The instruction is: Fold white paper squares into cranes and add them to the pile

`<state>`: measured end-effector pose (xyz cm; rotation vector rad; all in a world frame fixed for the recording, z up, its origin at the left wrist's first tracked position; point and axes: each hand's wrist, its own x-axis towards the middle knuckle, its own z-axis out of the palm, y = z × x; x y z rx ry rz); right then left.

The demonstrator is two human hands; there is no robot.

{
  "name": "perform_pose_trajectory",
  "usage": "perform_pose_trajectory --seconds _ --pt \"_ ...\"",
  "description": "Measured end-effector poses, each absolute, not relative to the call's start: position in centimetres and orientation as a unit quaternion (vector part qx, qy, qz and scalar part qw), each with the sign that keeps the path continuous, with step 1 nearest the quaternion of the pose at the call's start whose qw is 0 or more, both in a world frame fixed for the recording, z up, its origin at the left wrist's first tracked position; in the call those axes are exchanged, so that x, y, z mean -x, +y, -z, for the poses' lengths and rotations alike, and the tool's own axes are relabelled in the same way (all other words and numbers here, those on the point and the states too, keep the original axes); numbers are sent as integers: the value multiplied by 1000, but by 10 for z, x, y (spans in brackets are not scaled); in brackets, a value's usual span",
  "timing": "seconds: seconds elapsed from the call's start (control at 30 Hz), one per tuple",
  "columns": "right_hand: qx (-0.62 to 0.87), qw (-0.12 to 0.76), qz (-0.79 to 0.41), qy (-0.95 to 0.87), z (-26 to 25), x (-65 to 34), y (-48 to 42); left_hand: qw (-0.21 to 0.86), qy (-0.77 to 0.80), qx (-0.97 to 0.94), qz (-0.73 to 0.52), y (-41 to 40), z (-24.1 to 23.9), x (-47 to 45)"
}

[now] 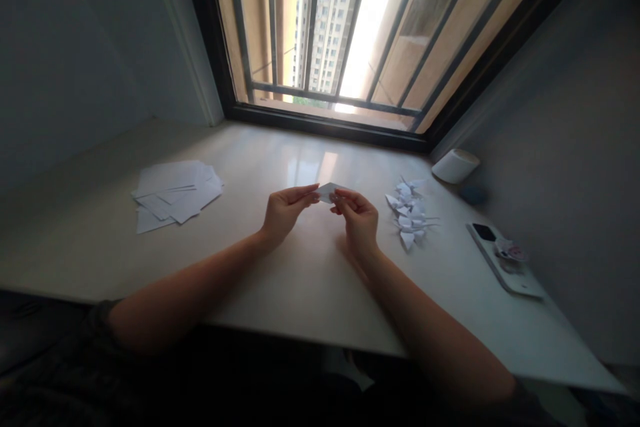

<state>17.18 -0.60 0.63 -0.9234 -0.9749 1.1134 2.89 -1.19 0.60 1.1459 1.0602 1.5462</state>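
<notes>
Between my two hands is a small folded piece of white paper point(327, 191), held up over the white table point(300, 287). My left hand point(286, 211) pinches its left corner between thumb and fingers. On the other side, my right hand point(357, 215) grips the right part, its fingertips covering some of the paper. To the right lies a cluster of folded white paper figures point(409, 210) with pointed tips. A loose stack of white paper sheets point(175, 193) rests on the table to the left.
At the right edge are a white cylinder point(455, 165), a dark round object point(473, 195) and a pale slab-like device point(517, 283) with a small wrapped item point(511, 252) on it. A barred window point(325, 113) stands behind the table.
</notes>
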Motion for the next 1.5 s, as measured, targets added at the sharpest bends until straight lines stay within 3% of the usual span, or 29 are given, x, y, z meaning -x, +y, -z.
perform_pose_trajectory --seconds 1.07,1.5 --pt "405 632 -486 -448 -3 -181 -2 545 403 -509 -531 -12 -19 -19" --pt "367 625 -514 -460 -4 -172 -8 522 440 -497 -536 -15 -17 -27"
